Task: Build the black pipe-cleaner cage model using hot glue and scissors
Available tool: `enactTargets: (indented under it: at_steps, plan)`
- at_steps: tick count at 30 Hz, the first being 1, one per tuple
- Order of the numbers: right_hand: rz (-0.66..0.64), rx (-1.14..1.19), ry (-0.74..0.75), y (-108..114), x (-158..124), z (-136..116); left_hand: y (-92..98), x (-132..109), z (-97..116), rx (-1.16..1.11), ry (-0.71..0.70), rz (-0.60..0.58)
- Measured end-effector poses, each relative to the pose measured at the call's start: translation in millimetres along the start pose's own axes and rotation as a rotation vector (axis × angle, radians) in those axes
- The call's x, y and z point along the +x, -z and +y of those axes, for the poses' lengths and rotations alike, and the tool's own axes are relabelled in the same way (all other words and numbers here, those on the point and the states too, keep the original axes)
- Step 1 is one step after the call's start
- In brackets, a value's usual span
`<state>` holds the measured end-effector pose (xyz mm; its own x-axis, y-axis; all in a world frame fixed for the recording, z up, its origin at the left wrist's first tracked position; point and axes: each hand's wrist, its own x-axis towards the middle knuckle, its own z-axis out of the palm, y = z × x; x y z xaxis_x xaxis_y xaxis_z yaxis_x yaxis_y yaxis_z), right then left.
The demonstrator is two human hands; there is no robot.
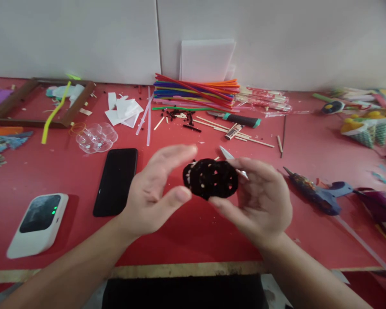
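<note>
Above the front part of one red tabletop (186,244), one black, fuzzy, rounded openwork piece (207,178) sits between two bare hands. The right hand (263,197) holds its right end, thumb along the lower edge and fingers at the upper; the left hand (149,193) is spread wide in a curve around the left end — whether its thumb touches the piece I cannot tell. Small gaps show through the black surface. Just behind the right hand's fingers, one pointed silver blade (225,152) lies partly hidden. To the left of the left hand are one black rectangular phone (116,182) and, nearer the edge, one white rounded device with a dark screen (38,225) showing two green lights. Behind the phone rests one clear plastic flower-shaped palette (96,137), with two pale lilac sticks (148,124) and several overlapping white paper scraps (125,110) beyond. Further left, one bright yellow fuzzy strip (55,113) crosses one brown wooden frame (48,123). At the back lies one heap of multicoloured fuzzy stems (196,93) — too many to count. In front of it is one tool with a black-and-teal handle (242,120), near several thin pale wooden sticks (257,141). To the right of the right hand lies one blue glue gun (321,195).
</note>
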<state>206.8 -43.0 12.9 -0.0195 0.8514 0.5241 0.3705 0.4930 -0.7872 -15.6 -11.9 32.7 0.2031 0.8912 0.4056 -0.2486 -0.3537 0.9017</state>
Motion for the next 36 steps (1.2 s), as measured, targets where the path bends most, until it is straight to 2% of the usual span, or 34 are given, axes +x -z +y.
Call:
enactTargets:
  at_steps: [2,4,6,9,12,14,16,17,21,24,26,29,32,36]
  plan:
    - [0.04,-0.027,-0.044,-3.2,3.2,2.3,9.2,7.9,7.2,-0.172,0.098,0.107]
    - [-0.031,-0.131,-0.053,-6.2,7.6,2.5,18.8,17.1,16.1,-0.204,0.182,0.221]
    - [-0.132,-0.242,-0.03,-8.4,11.5,1.1,26.6,25.5,24.4,-0.038,0.162,0.206]
    - [-0.189,-0.317,-0.011,-8.1,14.1,0.3,33.7,34.9,34.1,0.08,0.125,0.185]
    - [-0.181,-0.297,-0.024,-1.2,14.5,4.4,38.3,42.3,45.6,0.154,0.047,0.202]
    - [-0.153,-0.232,-0.011,6.7,16.2,7.3,41.3,47.7,53.8,0.257,-0.026,0.268]
    - [-0.116,-0.151,0.0,14.6,20.7,7.3,43.2,53.9,57.7,0.27,-0.051,0.336]
    - [-0.096,-0.122,0.001,17.6,24.4,5.9,42.8,57.1,56.8,0.245,-0.015,0.338]
    - [-0.036,-0.106,-0.012,17.1,48.4,-6.5,26.4,65.5,38.1,0.046,0.24,0.291]
    - [-0.083,-0.113,-0.043,4.7,73.3,-15.5,3.3,67.5,27.7,-0.14,0.464,0.282]
    - [-0.125,-0.044,-0.054,-4.9,90.7,-19.9,-9.7,69.8,28.8,-0.289,0.534,0.277]
    - [-0.171,0.101,-0.085,-14.9,114.6,-27.7,-20.2,77.3,37.3,-0.511,0.563,0.157]
    - [-0.152,0.217,-0.035,-16.9,130.6,-40.8,-23.4,86.7,45.1,-0.687,0.532,0.017]
    - [-0.113,0.236,0.061,-11.2,134.6,-63.4,-26.7,91.9,47.8,-0.724,0.44,-0.133]
